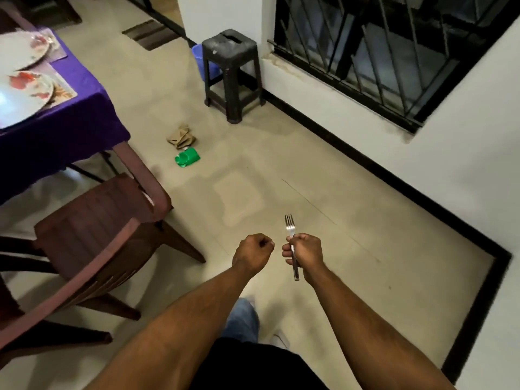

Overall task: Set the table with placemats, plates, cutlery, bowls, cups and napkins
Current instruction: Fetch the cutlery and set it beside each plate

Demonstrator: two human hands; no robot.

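Head view: low centre, the right hand [305,250] has its fingers wrapped round a fork [292,243], tines up, likely for carrying; the left hand [254,249] is fisted, empty. Plates [25,92] on placemats [66,90] wait on the worktop [84,114], upper left
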